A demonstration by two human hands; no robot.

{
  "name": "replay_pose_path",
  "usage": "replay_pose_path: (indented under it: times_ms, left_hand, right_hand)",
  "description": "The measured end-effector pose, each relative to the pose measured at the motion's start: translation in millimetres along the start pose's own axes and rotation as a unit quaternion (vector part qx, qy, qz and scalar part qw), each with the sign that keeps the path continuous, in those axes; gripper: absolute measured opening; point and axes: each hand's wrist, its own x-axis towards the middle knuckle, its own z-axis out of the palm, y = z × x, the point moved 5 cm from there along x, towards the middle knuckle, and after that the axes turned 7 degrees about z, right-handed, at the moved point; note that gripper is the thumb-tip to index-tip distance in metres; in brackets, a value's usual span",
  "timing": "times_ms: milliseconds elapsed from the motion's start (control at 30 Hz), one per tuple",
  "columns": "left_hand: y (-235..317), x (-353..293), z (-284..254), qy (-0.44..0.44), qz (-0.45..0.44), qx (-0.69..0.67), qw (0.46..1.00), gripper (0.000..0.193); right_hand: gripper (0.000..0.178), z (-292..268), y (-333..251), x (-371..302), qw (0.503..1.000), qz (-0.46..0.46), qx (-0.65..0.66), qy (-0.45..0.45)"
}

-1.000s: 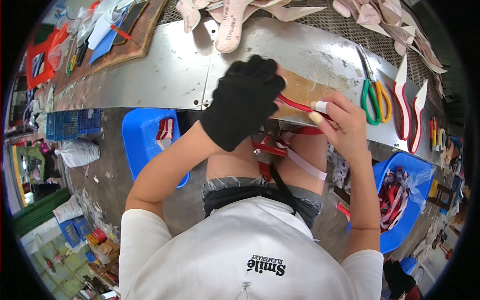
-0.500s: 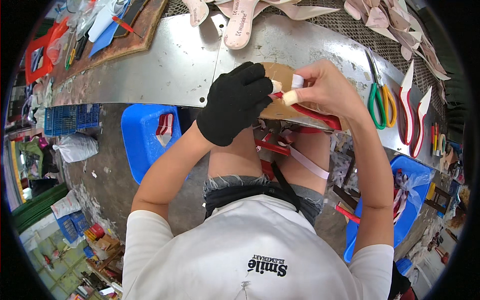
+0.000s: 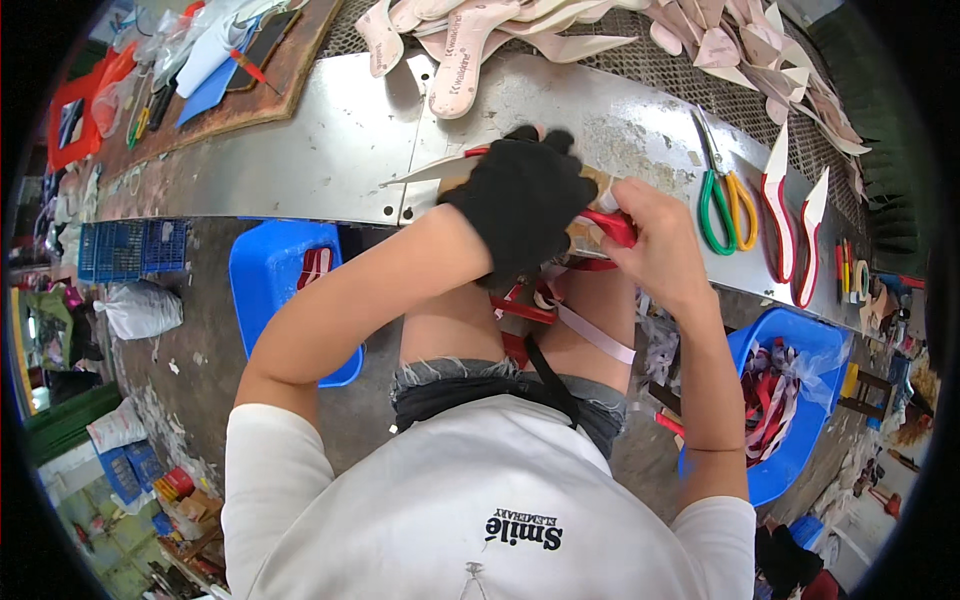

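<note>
My left hand (image 3: pixel 527 205), in a black glove and blurred by motion, is curled over the table's front edge. A slim red and white pointed piece (image 3: pixel 432 172) sticks out to the left from under its fingers. Close beside it, my bare right hand (image 3: pixel 652 238) has wraps on its fingertips and pinches a red part (image 3: pixel 612 228), possibly the same piece. The glove hides how the two parts join. A brown board (image 3: pixel 588 190) lies under the hands. Two similar pointed pieces (image 3: pixel 777 205) rest to the right, near green-and-orange-handled scissors (image 3: pixel 718 205).
Pale pink insoles (image 3: pixel 468 60) are heaped along the far side of the metal table (image 3: pixel 330 130). A blue tub (image 3: pixel 262 262) stands below at the left. Another blue tub (image 3: pixel 775 322) at the right holds red and pale strips. A pink strip (image 3: pixel 598 337) lies across my thigh.
My left hand has turned and moved rightward, and a white point now shows to its left. My right hand has come lower, with the red part close in its fingers. The view has shifted slightly.
</note>
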Motion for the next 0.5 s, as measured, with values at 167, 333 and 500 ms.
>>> replay_pose_path:
  times_ms: [167, 333, 500]
  left_hand:
    - [-8.9, -9.8, -5.9, -0.232, -0.067, -0.098, 0.966, 0.033]
    - [-5.2, -32.3, -24.0, -0.312, -0.071, -0.12, 0.94, 0.033]
    - [-5.5, -45.1, -47.2, -0.288, -0.103, -0.144, 0.941, 0.034]
  right_hand:
    - [0.057, 7.4, 3.6, -1.5, 0.907, 0.146, 0.356, -0.168]
    - [0.057, 30.6, 8.8, 0.3, 0.854, 0.127, 0.418, -0.284]
    - [0.049, 45.9, 1.5, -10.3, 0.733, 0.228, 0.568, -0.297]
